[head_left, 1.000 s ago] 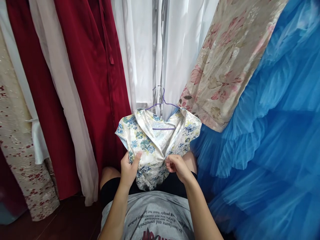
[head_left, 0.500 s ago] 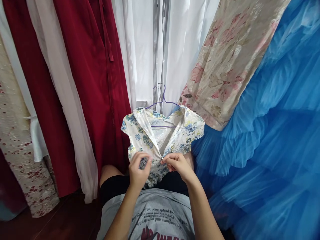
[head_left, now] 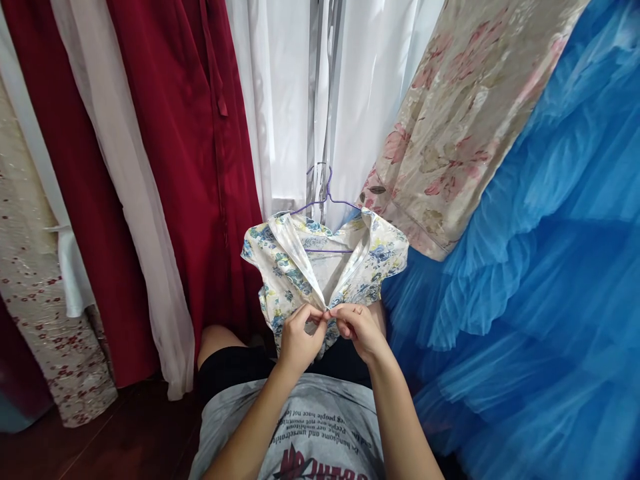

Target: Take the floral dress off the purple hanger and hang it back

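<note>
A white floral blouse (head_left: 280,267) with blue and yellow flowers hangs on a purple wire hanger (head_left: 329,187) just in front of my lap. Its front gapes in a V from the collar down to my fingers. My left hand (head_left: 301,333) pinches the front edge at the bottom of the V. Close against it, my right hand (head_left: 361,328) pinches the opposite edge, with the fingertips of both hands touching or nearly so. Whatever fastening lies between the fingertips is too small to make out. The lower part of the blouse is largely hidden behind my hands.
Dark red garments (head_left: 180,167) and a pale sheer length of cloth (head_left: 135,200) hang to the left. White fabric (head_left: 285,100) hangs behind the hanger. On the right are a beige floral garment (head_left: 450,140) and a full blue tulle skirt (head_left: 540,300).
My left hand has moved right and closed on the blouse's front edge beside my right hand. My right hand has stayed nearly in place, slightly higher, still pinching.
</note>
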A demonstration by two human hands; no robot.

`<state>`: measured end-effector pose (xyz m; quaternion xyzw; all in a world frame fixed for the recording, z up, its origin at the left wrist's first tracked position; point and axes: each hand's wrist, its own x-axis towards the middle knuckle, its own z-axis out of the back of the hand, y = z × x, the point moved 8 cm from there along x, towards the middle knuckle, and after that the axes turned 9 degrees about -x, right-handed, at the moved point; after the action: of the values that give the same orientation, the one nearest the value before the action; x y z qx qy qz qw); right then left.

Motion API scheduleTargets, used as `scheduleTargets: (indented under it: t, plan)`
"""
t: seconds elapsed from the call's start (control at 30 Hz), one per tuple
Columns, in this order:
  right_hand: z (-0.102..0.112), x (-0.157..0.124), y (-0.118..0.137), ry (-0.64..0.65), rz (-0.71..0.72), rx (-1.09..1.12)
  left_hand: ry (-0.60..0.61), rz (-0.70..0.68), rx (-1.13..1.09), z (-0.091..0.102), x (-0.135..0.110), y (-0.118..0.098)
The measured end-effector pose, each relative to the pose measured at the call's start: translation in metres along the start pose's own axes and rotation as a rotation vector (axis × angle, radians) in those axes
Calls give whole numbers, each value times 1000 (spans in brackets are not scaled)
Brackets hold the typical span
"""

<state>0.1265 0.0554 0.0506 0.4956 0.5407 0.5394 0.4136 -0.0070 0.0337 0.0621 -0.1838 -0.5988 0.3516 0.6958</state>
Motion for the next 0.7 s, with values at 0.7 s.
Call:
scheduleTargets:
  t: [0.7]
  plan:
    - [18, 102, 127, -274, 227, 195, 95, 124, -23, -10, 0, 57]
